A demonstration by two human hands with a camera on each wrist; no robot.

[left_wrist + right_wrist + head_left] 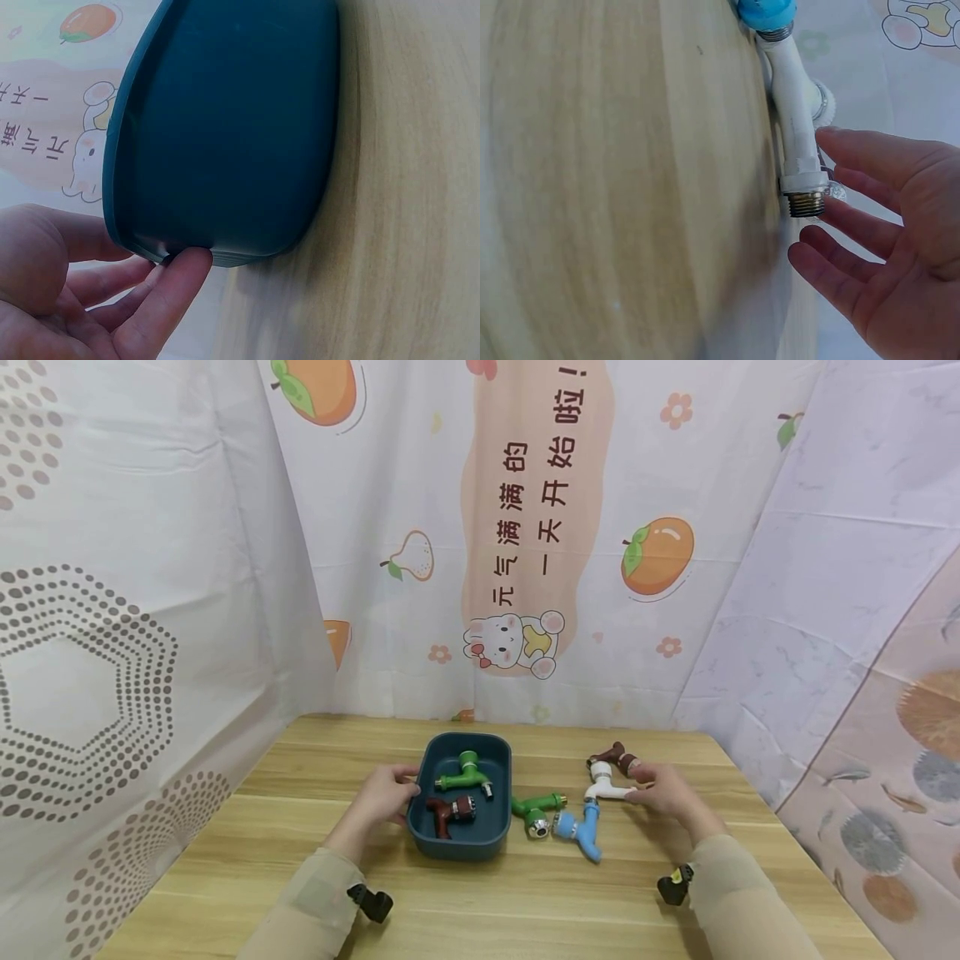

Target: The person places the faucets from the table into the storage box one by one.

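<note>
My left hand (386, 793) grips the left side of a dark teal plastic box (468, 852), fingers at its rim in the left wrist view. Inside the box lie a green faucet (467, 774) and a dark red-brown faucet (448, 811). My right hand (664, 792) is beside a white faucet (603, 783), its thumb close to the body and its fingers loosely bent. In the right wrist view, the white faucet (791, 105) has a brass threaded end near the fingers; whether they touch it I cannot tell.
Between box and right hand lie another green faucet (538, 814) and a blue faucet (581, 830). Behind the white one is a second dark red-brown faucet (617, 755). Everything stands on a wooden table (480, 914), with printed curtains (390, 635) hanging behind and at both sides.
</note>
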